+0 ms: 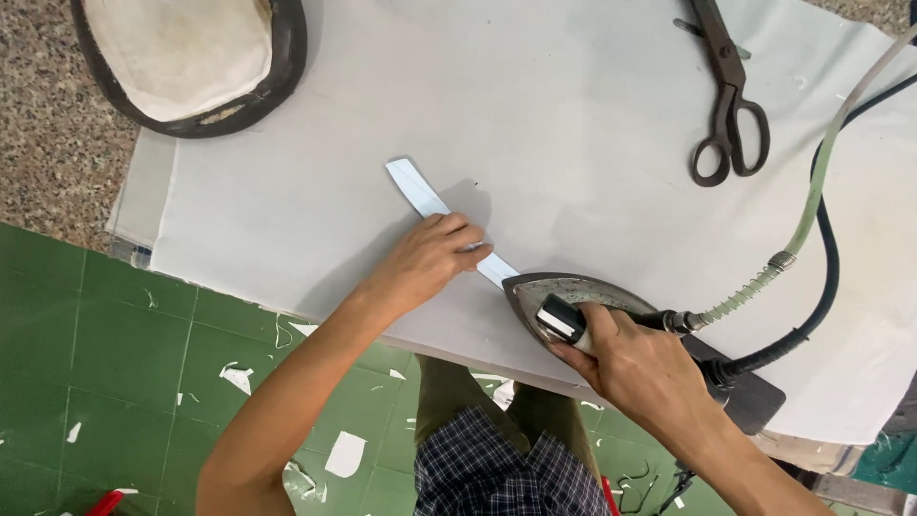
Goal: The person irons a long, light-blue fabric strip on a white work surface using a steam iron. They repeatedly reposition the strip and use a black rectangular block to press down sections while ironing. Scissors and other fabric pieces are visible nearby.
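A white pressing cloth (592, 115) covers the table. The iron (573, 296), gripped at its handle by the right hand (635, 368), sits on the strip's near end; most of the strip (435, 205) lies unpressed beyond, pinned flat by the left hand (430, 258) with nearly straight fingers.

White strip (420, 194) is covered under the left hand's fingers (457, 234) and past them under the iron (564, 291). Scissors (731, 100) tips and padded form (191, 57) cut off at top edge.

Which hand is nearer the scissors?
Right. The right hand grips the iron below the scissors; the left hand presses the white strip, farther left.
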